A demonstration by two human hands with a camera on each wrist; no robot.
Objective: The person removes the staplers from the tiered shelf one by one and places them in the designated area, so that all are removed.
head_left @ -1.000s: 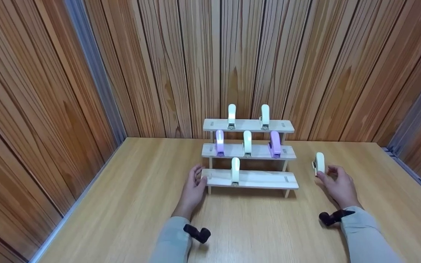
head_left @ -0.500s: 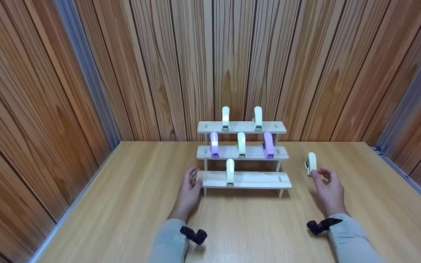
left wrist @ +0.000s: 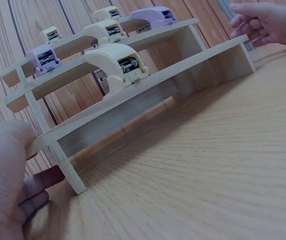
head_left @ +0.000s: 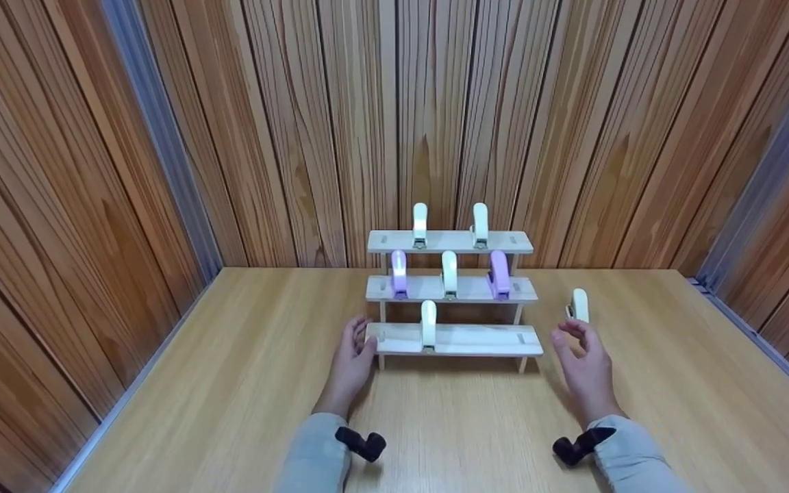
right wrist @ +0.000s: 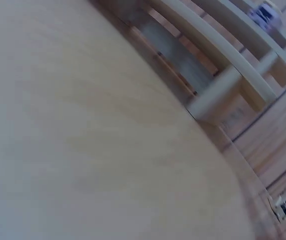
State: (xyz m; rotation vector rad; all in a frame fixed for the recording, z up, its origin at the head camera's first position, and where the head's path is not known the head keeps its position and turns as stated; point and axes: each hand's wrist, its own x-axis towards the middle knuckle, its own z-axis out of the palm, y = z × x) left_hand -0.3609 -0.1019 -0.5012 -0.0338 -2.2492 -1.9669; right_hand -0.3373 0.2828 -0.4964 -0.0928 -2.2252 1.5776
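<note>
A three-tier wooden display rack (head_left: 477, 340) stands on the table. My left hand (head_left: 351, 354) grips the left end of its lowest tier, fingers also seen below that tier in the left wrist view. On that tier stands a cream stapler (head_left: 429, 325). The middle tier bears a purple stapler (head_left: 399, 274), a pale green stapler (head_left: 449, 274) and another purple stapler (head_left: 499, 274). Two pale staplers, one on the left (head_left: 420, 224) and one on the right (head_left: 480, 224), stand on top. My right hand (head_left: 587, 366), fingers loosely bent and holding nothing, is before a cream stapler (head_left: 579, 305) on the table.
Wood-panelled walls (head_left: 463, 123) rise behind and on both sides of the table (head_left: 449, 431). The rack stands close to the table's back edge. Black wrist cameras sit on both sleeves.
My right hand has let go of the cream stapler and moved left and nearer to me, towards the rack. My left hand keeps its place at the rack. The head view has shifted slightly.
</note>
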